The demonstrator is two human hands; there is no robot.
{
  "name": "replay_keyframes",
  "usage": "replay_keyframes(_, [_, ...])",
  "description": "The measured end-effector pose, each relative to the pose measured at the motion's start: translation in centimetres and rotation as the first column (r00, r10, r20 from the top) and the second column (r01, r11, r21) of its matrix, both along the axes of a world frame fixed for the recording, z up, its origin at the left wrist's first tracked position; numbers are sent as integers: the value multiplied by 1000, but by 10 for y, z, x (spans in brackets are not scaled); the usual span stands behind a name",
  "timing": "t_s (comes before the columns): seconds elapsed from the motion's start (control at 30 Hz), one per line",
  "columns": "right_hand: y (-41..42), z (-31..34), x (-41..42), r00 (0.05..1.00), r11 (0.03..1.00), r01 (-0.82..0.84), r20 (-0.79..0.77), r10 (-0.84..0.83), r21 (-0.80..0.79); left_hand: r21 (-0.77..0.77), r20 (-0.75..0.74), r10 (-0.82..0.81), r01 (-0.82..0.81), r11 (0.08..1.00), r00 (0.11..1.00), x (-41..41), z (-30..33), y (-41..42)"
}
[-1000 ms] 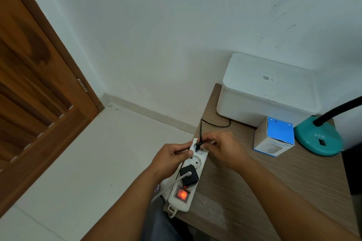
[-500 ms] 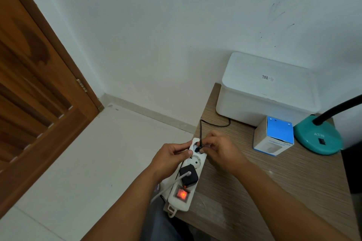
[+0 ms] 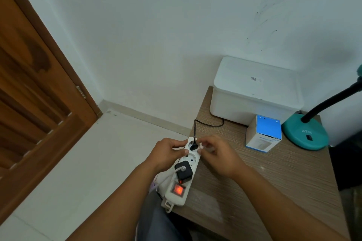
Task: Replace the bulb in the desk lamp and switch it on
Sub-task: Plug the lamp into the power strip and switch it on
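1. A white power strip (image 3: 183,170) lies along the left edge of a small wooden table (image 3: 274,182).
2. The left hand (image 3: 166,154) holds the far end of the power strip, with the thumb on top and the fingers curled around its side.
3. A small black plug (image 3: 193,145) sits in the farthest socket of the strip.
4. A thin black cord (image 3: 207,124) goes up from the plug, then bends toward the white box (image 3: 254,92) at the back of the table.
5. The right hand (image 3: 219,154) is just to the right of the plug, with its fingers loosely bent and a little apart. It looks blurry, so I cannot tell if the fingertips touch the plug.
6. The middle socket of the strip has nothing in it.
7. A black charger block (image 3: 184,171) with a white cable sits in the next socket, closer to the person.
8. The red switch (image 3: 178,189) at the near end of the strip glows.
9. A small blue and white bulb box (image 3: 263,134) stands on the table, in front of the white box.
10. The teal lamp base (image 3: 306,135) stands just right of the bulb box, and its black bendy neck (image 3: 331,101) rises out of view to the right.
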State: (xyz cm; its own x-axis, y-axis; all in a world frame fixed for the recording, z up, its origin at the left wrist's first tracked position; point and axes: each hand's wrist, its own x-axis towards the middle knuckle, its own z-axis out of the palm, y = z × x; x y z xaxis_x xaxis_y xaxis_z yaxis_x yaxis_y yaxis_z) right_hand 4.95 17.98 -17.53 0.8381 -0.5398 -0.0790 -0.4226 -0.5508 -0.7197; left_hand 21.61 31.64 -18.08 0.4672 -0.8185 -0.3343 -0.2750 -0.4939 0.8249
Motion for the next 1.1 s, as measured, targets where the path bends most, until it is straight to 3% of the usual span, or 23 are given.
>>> replay_keyframes(0.17, [7, 3, -44, 997, 996, 80, -11, -80, 28, 1, 114, 33, -33, 999, 993, 3, 28, 4])
replay_keyframes(0.5, [9, 14, -146, 939, 942, 331, 78, -335, 64, -219, 297, 69, -2, 976, 952, -55, 92, -22])
replay_keyframes(0.67, [10, 5, -197, 886, 885, 452, 59, -460, 111, -215, 285, -75, 140, 967, 956, -121, 73, -53])
replay_keyframes(0.8, [3, -7, -234, 840, 840, 529, 66, -538, 118, -107, 228, -238, 268, 958, 944, -171, 43, -78])
replay_keyframes(0.97, [-17, -24, -267, 809, 810, 586, -31, -587, -35, -5, 242, -379, 392, 920, 893, -215, 8, -115])
replay_keyframes(1.1, [-40, -33, -276, 789, 789, 599, -71, -611, -137, 47, 344, -473, 488, 872, 811, -234, -9, -144])
